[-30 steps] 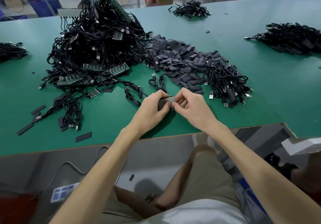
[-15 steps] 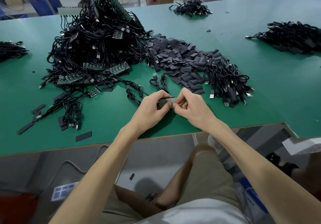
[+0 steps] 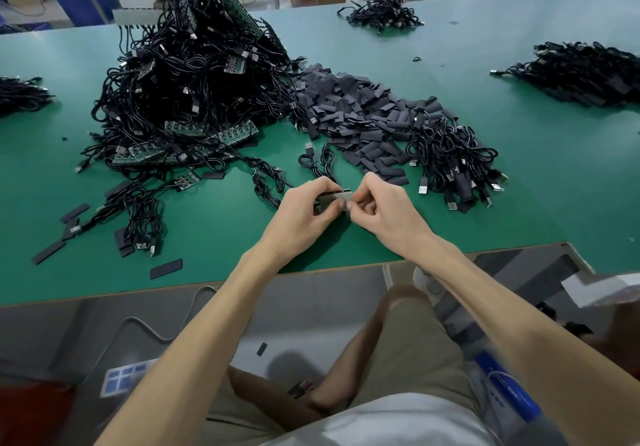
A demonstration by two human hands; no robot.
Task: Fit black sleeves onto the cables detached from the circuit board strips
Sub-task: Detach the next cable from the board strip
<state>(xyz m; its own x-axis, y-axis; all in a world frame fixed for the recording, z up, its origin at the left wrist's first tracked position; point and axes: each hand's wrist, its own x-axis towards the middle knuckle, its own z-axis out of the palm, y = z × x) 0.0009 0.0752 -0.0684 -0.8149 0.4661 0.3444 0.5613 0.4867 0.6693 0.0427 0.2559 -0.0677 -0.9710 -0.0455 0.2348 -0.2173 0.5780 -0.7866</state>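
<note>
Five cable piles lay on one green table [image 3: 571, 182]. From left: a small pile [image 3: 20, 96]; a few loose sleeves [image 3: 48, 255]; a tall heap [image 3: 180, 92] tangled with green strips [image 3: 214, 137]; one grey-black sleeve pile [image 3: 363, 116]; a back pile [image 3: 381, 14]; a bundle [image 3: 453, 161]; a right pile [image 3: 581, 71].

Near the front edge, just before the sleeve pile, the left hand [image 3: 304, 217] and right hand [image 3: 384, 210] both pinched one flat sleeve [image 3: 337, 196] between curled fingers, which hid most of it. Its long axis ran left to right, the right end slightly farther away. One looped cable [image 3: 322, 165] lay just behind the hands. Whether a cable end sat inside the sleeve could not be told.
</note>
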